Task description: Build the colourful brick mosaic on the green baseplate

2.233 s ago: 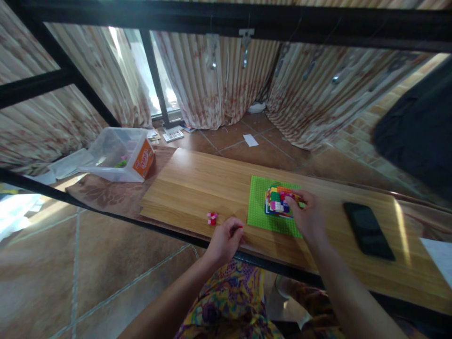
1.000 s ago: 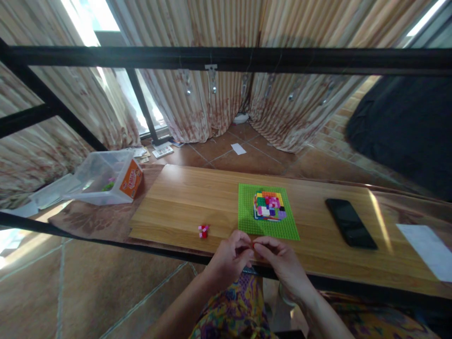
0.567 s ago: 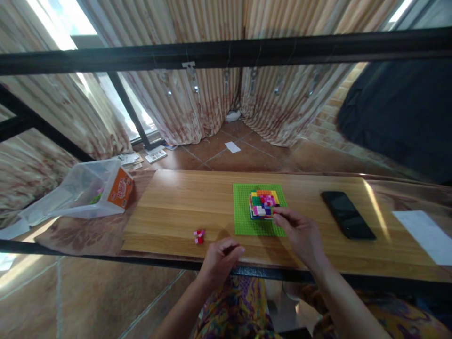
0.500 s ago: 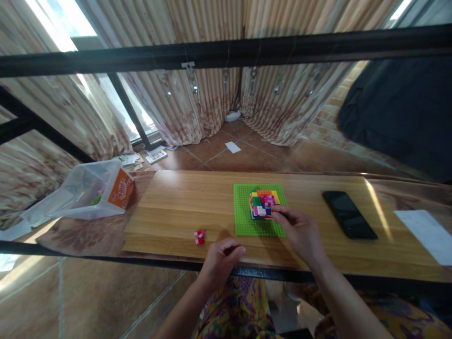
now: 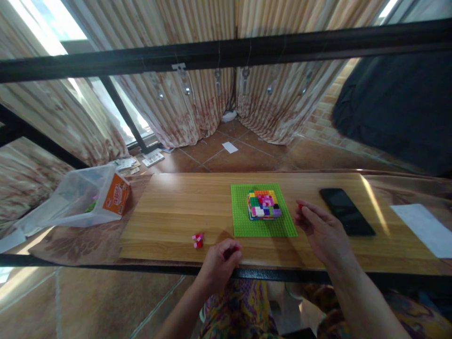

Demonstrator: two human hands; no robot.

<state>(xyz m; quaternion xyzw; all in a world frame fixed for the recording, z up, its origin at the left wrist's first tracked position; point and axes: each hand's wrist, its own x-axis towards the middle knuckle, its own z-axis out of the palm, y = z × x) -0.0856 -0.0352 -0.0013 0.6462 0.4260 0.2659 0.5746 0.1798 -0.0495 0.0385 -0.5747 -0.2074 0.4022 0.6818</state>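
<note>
My right hand [image 5: 325, 230] is closed in a pinch on a small red toy brick [image 5: 300, 206], just off the right edge of the green baseplate [image 5: 240, 226]. On that plate stands a low block of multicoloured bricks [image 5: 264, 205], with pink ones in its middle and orange and yellow along the back. My left hand [image 5: 221, 263] rests near the table's front edge, fingers curled; a bit of red, apparently a small brick [image 5: 238, 248], shows at its fingertips. Left of it lies a little pile of red and pink bricks [image 5: 198, 240].
A black phone [image 5: 348, 212] and a white sheet of paper [image 5: 423, 228] lie on the wooden table [image 5: 176, 202] at the right. At the far left a clear plastic bin [image 5: 84, 193] with an orange label lies tipped on its side. A dark metal bar [image 5: 197, 56] crosses beyond the table.
My right hand has drawn back rightward from the brick block, and a red brick now shows in its pinch. The left hand stays nearly in place, with red now visible at its fingertips.
</note>
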